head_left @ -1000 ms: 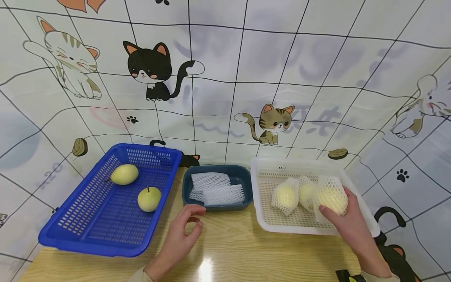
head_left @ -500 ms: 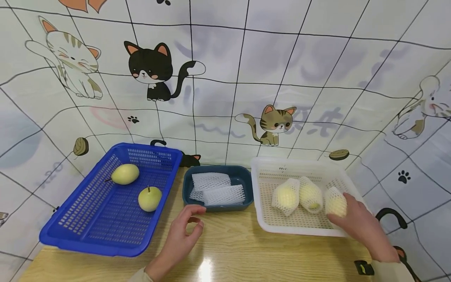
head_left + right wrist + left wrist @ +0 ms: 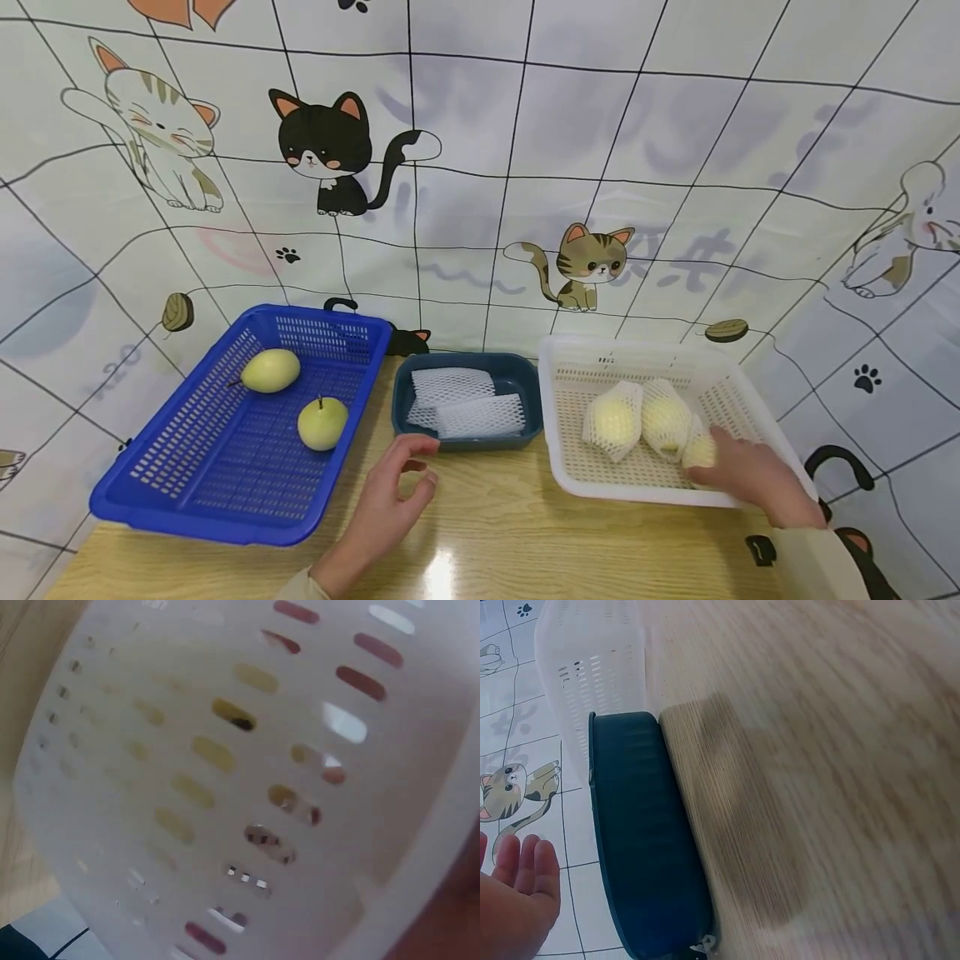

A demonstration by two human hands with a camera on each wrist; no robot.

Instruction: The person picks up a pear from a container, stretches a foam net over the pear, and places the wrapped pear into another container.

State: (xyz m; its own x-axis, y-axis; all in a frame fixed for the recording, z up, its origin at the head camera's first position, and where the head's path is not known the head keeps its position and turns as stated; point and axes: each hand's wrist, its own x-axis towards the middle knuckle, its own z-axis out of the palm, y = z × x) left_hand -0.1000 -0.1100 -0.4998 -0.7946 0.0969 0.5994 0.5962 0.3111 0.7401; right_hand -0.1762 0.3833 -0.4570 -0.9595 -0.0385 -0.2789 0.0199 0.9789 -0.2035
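In the head view my right hand (image 3: 750,473) is low inside the white basket (image 3: 637,490), its fingers and thumb round a pear in a foam net (image 3: 699,451). Much of that pear is hidden by the hand. Beside it lie a second netted pear (image 3: 666,419) and a third netted pear (image 3: 613,421). My left hand (image 3: 390,504) holds nothing, fingers loosely bent, just in front of the small dark teal tray (image 3: 467,446). White foam net sleeves (image 3: 480,416) lie in that tray. The right wrist view shows mostly the basket's slotted wall (image 3: 300,840).
At the left stands a blue basket (image 3: 225,492) with two bare pears, one pear (image 3: 271,371) on its side and another pear (image 3: 323,423) stem up. All containers stand on a wooden table (image 3: 525,542) against a cat-print wall covering (image 3: 465,125).
My right hand has lowered the netted pear into the white basket, bringing it down beside the other two. The left hand stays where it was.
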